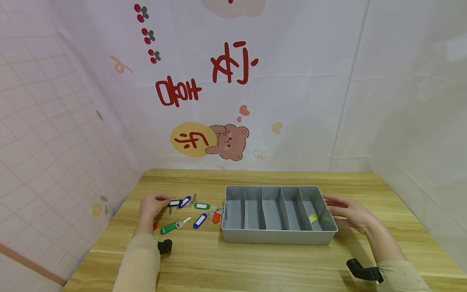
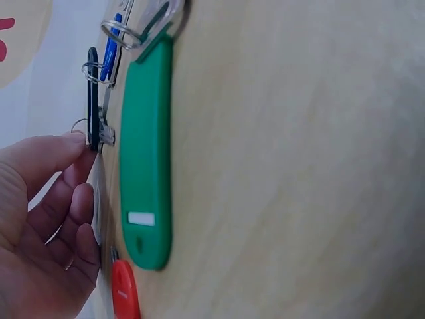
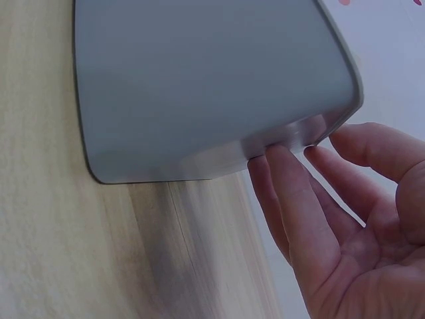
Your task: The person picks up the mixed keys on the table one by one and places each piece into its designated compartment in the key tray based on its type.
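Observation:
At the left of the table, my left hand (image 1: 150,207) pinches one end of a black key tag (image 1: 175,203) between thumb and forefinger. The left wrist view shows this black key tag (image 2: 93,100) edge-on, with a ring and key beside it. A blue key tag (image 1: 185,201) lies against its far end. My right hand (image 1: 353,213) touches the right wall of a grey divided box (image 1: 279,237); in the right wrist view its extended fingers (image 3: 295,206) meet the outer wall. A yellow key tag (image 1: 313,219) lies in the box's rightmost compartment.
Between my left hand and the box lie a green key tag (image 1: 168,228), another green tag (image 1: 202,206), a second blue tag (image 1: 200,221) and an orange-red tag (image 1: 217,217). A red tag (image 2: 126,292) sits near my left wrist. A printed cloth (image 1: 292,101) hangs behind the table.

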The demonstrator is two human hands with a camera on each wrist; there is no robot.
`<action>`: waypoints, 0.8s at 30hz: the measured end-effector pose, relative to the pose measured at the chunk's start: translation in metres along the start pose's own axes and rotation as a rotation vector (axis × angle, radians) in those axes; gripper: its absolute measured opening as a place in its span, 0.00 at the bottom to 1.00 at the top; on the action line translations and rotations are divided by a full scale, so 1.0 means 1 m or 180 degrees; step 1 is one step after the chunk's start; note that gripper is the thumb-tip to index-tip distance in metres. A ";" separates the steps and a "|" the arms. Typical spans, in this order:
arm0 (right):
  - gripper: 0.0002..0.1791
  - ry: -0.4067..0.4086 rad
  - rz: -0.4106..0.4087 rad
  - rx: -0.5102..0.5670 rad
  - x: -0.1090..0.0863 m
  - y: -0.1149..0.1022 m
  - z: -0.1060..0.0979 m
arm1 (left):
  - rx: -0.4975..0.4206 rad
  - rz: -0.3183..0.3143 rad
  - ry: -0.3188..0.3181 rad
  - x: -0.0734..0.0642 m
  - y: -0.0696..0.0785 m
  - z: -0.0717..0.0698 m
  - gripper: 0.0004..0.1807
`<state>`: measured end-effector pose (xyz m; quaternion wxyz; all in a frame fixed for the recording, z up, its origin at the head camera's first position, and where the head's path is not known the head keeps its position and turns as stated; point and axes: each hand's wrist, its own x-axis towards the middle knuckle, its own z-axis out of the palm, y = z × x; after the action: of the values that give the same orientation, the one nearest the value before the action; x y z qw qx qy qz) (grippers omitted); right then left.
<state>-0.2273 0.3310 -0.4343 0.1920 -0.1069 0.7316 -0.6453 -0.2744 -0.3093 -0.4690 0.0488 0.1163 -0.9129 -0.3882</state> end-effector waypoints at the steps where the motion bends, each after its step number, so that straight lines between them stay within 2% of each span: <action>1: 0.32 -0.0001 0.0000 0.0002 0.000 0.000 0.000 | 0.0021 0.0017 0.0003 0.000 0.000 0.000 0.10; 10: 0.30 -0.0008 -0.0018 0.0070 0.001 0.003 -0.002 | 0.0075 0.0087 0.0047 0.001 0.000 -0.003 0.11; 17: 0.30 -0.0004 -0.0004 0.0052 0.000 0.003 -0.001 | -0.0026 0.0022 0.0033 -0.002 0.006 -0.004 0.12; 24: 0.30 -0.0003 -0.0015 0.0060 0.000 0.002 -0.001 | -0.0143 0.0071 0.0116 -0.002 0.011 -0.007 0.13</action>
<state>-0.2275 0.3321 -0.4365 0.1918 -0.1070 0.7252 -0.6526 -0.2734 -0.3062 -0.4558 0.0724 0.1121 -0.9041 -0.4059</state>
